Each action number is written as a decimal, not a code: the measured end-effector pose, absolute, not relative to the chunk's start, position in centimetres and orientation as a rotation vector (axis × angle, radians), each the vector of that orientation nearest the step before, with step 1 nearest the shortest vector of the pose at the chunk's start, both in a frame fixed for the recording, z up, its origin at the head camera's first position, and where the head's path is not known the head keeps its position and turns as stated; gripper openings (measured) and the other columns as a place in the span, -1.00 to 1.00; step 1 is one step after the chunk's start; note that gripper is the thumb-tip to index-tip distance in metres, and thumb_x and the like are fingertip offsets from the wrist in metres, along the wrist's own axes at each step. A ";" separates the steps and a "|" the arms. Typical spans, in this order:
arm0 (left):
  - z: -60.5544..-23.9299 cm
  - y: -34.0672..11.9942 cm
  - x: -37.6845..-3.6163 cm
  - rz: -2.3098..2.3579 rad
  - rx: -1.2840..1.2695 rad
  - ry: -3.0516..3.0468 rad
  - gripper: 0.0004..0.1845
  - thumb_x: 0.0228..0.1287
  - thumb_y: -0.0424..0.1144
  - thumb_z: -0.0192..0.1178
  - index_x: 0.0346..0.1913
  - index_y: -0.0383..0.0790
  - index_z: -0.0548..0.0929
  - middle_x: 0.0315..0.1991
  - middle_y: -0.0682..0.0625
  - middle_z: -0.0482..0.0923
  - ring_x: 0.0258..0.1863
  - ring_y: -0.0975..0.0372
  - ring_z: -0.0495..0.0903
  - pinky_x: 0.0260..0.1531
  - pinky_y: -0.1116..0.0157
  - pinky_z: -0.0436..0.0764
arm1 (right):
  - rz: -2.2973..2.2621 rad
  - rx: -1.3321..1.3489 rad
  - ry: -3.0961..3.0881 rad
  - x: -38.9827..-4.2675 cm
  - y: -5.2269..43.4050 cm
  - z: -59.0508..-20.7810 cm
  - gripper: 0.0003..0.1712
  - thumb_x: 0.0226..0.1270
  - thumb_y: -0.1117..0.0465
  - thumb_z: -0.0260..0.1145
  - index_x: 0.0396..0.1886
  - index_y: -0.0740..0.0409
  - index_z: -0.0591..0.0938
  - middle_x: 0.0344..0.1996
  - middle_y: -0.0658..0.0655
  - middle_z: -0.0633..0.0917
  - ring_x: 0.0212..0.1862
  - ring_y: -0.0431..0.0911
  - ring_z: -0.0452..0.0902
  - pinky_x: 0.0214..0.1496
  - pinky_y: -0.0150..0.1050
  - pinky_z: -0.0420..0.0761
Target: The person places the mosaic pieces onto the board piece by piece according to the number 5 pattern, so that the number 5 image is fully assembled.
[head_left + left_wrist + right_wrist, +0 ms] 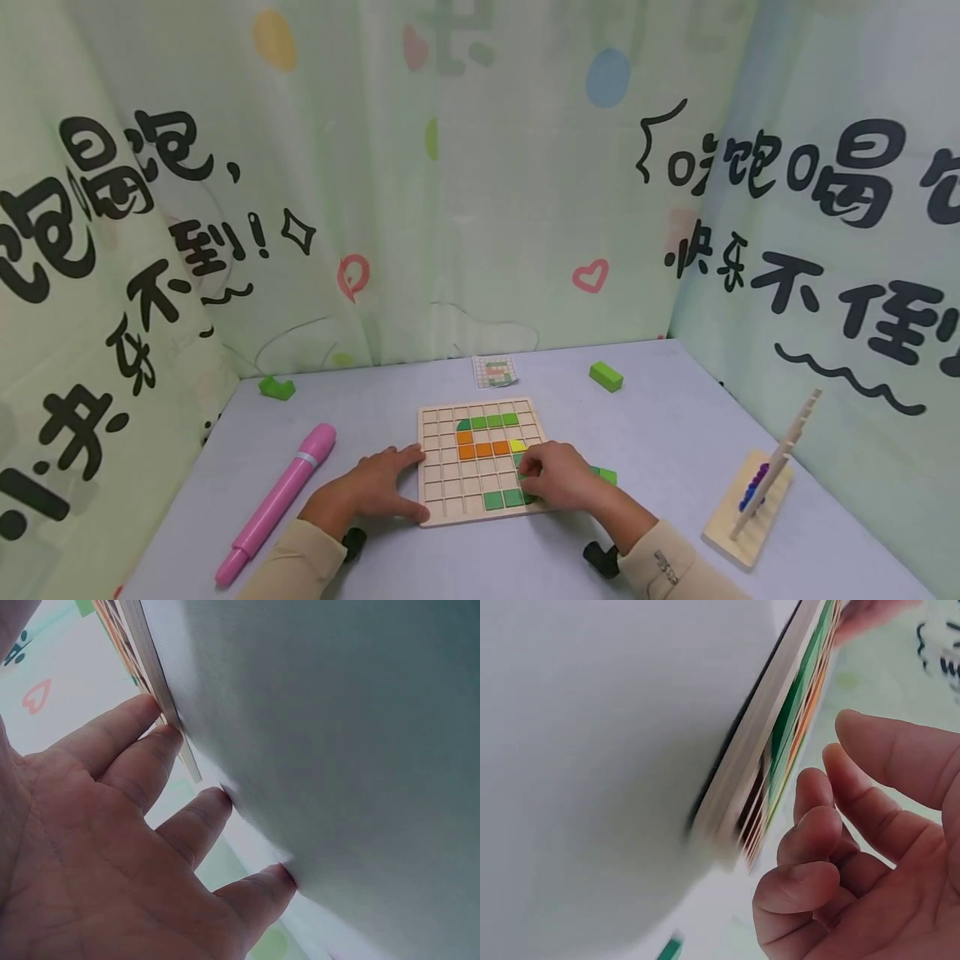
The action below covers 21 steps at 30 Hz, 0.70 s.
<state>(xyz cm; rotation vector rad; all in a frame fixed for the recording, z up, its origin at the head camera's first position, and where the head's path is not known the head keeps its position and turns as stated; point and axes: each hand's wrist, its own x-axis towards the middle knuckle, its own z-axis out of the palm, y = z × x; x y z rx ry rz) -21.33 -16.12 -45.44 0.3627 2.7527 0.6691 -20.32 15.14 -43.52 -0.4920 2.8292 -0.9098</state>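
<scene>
A pale wooden grid board (pixel 480 461) with green, orange and yellow tiles lies between both hands. The left hand (pixel 375 487), fingers flat, steadies its edge; the right hand (pixel 558 477) curls over it, hiding any tile.

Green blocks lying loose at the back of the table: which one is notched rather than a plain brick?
The left one, near the pink pen; the right one is a plain brick.
</scene>
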 end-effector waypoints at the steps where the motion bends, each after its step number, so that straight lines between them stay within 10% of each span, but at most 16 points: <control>1: -45.5 -16.1 -21.4 0.667 0.363 2.753 0.00 -0.06 0.17 0.61 0.50 0.00 0.46 0.58 0.05 0.31 0.57 -0.21 0.19 0.44 -0.32 0.25 | -0.909 -0.452 2.843 -20.4 15.8 -43.5 -0.92 0.26 0.34 0.41 -0.37 0.10 0.68 -0.50 -0.03 0.57 -0.37 -0.14 0.44 -0.35 -0.28 0.43; 21: -45.4 -16.3 -21.4 0.667 0.393 2.752 0.00 -0.06 0.17 0.60 0.49 -0.03 0.47 0.58 0.05 0.31 0.57 -0.19 0.19 0.44 -0.31 0.24 | -0.588 -0.067 2.926 -21.8 23.1 -43.7 -0.80 0.28 0.30 0.48 -0.13 0.25 0.73 -0.29 0.08 0.65 -0.23 -0.05 0.50 -0.15 -0.07 0.62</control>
